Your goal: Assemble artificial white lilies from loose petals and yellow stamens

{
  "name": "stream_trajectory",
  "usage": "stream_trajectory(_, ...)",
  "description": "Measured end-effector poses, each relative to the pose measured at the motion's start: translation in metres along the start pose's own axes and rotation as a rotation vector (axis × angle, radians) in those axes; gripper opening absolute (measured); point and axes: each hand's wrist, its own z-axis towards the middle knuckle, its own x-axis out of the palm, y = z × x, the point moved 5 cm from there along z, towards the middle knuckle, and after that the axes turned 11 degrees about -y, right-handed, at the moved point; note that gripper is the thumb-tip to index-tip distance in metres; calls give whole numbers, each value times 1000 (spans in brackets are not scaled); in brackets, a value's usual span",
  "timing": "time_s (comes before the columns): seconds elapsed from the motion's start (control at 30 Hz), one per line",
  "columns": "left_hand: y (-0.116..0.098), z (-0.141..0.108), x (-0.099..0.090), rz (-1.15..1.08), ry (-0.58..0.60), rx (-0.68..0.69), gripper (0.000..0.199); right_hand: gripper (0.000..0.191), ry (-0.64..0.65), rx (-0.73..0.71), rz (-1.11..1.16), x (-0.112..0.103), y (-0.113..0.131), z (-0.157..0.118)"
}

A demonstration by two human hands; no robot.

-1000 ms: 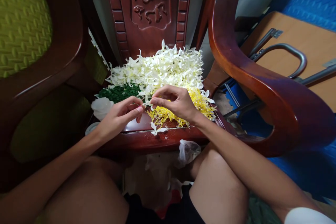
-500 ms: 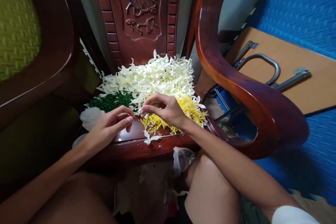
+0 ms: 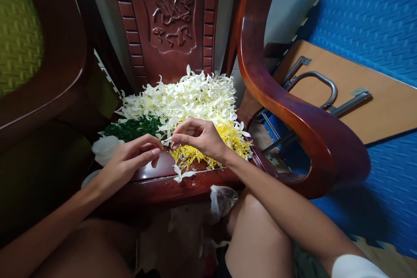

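Observation:
My left hand (image 3: 138, 154) is closed in a pinch over the front of the seat. My right hand (image 3: 202, 138) pinches just beside it, over a heap of yellow, thread-like flower parts (image 3: 233, 138). A thin whitish piece (image 3: 167, 140) shows between the two sets of fingertips, too small to make out exactly. Behind the hands spreads a pile of white artificial flowers (image 3: 182, 95). Small green pieces (image 3: 132, 128) lie heaped beyond my left hand. One loose white flower (image 3: 182, 174) rests at the seat's front edge.
Everything lies on a dark carved wooden chair (image 3: 153, 173), whose curved armrest (image 3: 293, 113) rises at right. A clear plastic bag (image 3: 222, 202) hangs below the seat edge. White translucent plastic (image 3: 106, 149) sits at left. A folded table (image 3: 355, 91) leans over blue mats (image 3: 368, 21).
The whole view has shifted slightly, so things appear a little left and lower. Both hands stay together in front of the flowers, and a thin whitish piece now shows between their fingertips.

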Motion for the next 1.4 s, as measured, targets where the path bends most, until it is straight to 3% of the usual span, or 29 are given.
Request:
stream_trajectory(0.2,-4,-2,2,-10,-19,10,23,27,-14,-75,-50,-2,2,-2)
stream_trajectory(0.43,-3,-2,0,40,-33,-30,27,10,43,-344,-329,-5,17,-3)
stream_trajectory(0.6,-4,-4,-1,65,-67,-43,26,7,89,-335,-370,-8,18,-2)
stream_trajectory(0.77,-8,-5,3,73,-78,-19,27,8,102,-419,-439,-8,19,-7)
stream_trajectory(1.03,-13,-3,12,44,-30,13,31,20,10,-211,-222,-14,15,-12)
stream_trajectory(1.17,-18,-2,12,51,-71,2,29,17,-49,-298,-273,-24,24,-14)
stream_trajectory(1.4,-19,-1,14,75,-28,29,30,10,27,-430,-392,-23,29,-18)
